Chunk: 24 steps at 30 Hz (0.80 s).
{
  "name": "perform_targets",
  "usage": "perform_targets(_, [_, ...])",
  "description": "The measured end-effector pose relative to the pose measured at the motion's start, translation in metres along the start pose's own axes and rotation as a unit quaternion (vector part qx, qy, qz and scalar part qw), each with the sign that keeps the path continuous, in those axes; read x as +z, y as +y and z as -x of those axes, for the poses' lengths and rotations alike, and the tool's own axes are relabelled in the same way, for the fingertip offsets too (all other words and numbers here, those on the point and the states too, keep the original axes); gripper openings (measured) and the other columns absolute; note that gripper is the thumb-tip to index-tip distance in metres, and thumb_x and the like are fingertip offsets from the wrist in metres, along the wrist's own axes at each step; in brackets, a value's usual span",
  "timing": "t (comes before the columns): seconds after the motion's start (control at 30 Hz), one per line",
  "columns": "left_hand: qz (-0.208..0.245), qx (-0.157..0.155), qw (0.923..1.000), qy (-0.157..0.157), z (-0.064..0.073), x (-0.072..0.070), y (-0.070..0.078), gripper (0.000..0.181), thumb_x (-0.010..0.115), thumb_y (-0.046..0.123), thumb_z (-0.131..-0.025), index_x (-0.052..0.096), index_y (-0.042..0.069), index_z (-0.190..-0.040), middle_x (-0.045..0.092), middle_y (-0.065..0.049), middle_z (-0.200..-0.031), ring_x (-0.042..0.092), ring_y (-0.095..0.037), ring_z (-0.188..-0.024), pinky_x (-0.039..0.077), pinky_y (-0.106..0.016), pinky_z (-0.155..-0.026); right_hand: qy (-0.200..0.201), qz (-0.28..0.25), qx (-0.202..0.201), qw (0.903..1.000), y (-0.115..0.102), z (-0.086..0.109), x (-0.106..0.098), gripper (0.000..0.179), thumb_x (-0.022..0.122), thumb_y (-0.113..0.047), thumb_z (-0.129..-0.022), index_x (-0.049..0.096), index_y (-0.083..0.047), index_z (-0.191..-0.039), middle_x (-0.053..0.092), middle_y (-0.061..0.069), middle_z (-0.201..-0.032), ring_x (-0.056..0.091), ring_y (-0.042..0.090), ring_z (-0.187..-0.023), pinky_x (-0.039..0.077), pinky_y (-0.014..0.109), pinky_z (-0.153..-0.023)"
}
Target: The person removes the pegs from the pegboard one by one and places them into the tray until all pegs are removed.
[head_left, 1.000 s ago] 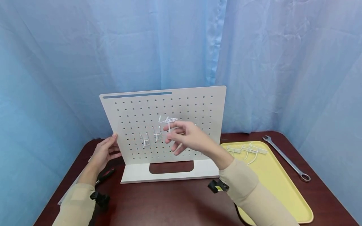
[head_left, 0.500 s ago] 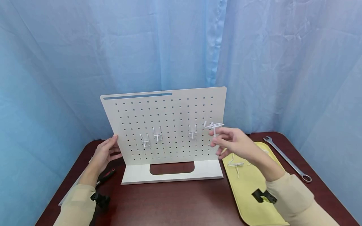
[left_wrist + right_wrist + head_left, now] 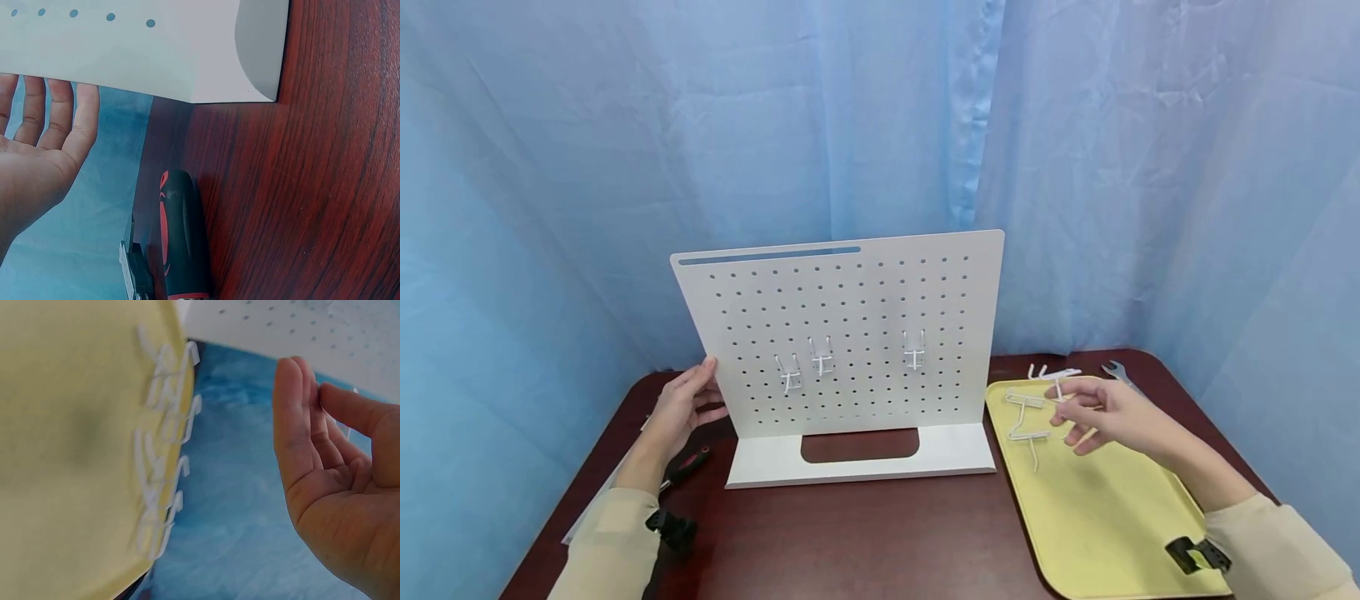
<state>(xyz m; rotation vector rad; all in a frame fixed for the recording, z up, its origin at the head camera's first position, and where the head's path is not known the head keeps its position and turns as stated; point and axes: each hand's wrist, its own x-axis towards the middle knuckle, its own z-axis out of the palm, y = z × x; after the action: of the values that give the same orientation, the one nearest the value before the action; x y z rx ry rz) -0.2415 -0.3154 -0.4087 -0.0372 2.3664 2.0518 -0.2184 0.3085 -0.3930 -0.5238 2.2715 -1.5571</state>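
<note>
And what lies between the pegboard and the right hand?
White hooks on the yellow tray lie between the pegboard and right hand, as the head view shows.

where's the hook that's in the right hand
In the head view, the hook is on the right side, pinched in the right hand by the far edge of the yellow tray, right of the white pegboard.

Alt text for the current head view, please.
A person's right hand pinches a white wire hook near the far edge of a yellow tray with more hooks, while the left hand holds the left edge of a white pegboard bearing three mounted hooks.
</note>
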Motion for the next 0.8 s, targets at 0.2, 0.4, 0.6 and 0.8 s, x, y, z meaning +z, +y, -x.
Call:
perform_targets(0.2, [-0.002, -0.003, 1.0000, 0.003, 0.001, 0.000, -0.001, 0.044, 0.052, 0.055, -0.103, 0.062, 0.013, -0.113, 0.061, -0.003, -0.110, 0.065, -0.017, -0.099, 0.059, -0.035, -0.085, -0.057, -0.012, 0.047, 0.9972, 0.034, 0.013, -0.015, 0.047, 0.055, -0.018, -0.107, 0.044, 0.013, -0.140, 0.069, 0.022, -0.108, 0.071, 0.033, -0.085, 0.061, 0.049, -0.072])
perform_targets(0.4, [-0.005, -0.002, 1.0000, 0.000, 0.000, 0.000, -0.003, 0.044, 0.050, 0.054, -0.104, 0.062, 0.013, -0.115, 0.060, -0.005, -0.112, 0.064, -0.018, -0.100, 0.059, -0.036, -0.086, -0.090, -0.035, 0.082, 0.9919, 0.057, 0.021, -0.022, 0.044, 0.055, -0.018, -0.107, 0.046, 0.013, -0.137, 0.068, 0.023, -0.108, 0.070, 0.028, -0.082, 0.061, 0.045, -0.070])
perform_targets(0.6, [-0.003, -0.001, 1.0000, 0.001, -0.001, -0.001, -0.004, 0.043, 0.050, 0.053, -0.104, 0.062, 0.014, -0.116, 0.060, -0.007, -0.113, 0.065, -0.018, -0.100, 0.059, -0.037, -0.086, -0.113, -0.067, 0.105, 0.9857, 0.073, 0.024, -0.022, 0.041, 0.053, -0.017, -0.108, 0.046, 0.012, -0.136, 0.068, 0.018, -0.106, 0.069, 0.023, -0.078, 0.061, 0.046, -0.069])
perform_targets(0.8, [-0.005, 0.001, 1.0000, 0.000, -0.001, 0.000, -0.001, 0.046, 0.050, 0.055, -0.104, 0.062, 0.013, -0.118, 0.060, -0.009, -0.115, 0.065, -0.018, -0.101, 0.059, -0.036, -0.087, -0.124, -0.085, 0.129, 0.9802, 0.083, 0.023, -0.020, 0.036, 0.054, -0.016, -0.107, 0.049, 0.009, -0.132, 0.067, 0.013, -0.100, 0.065, 0.019, -0.074, 0.060, 0.037, -0.063])
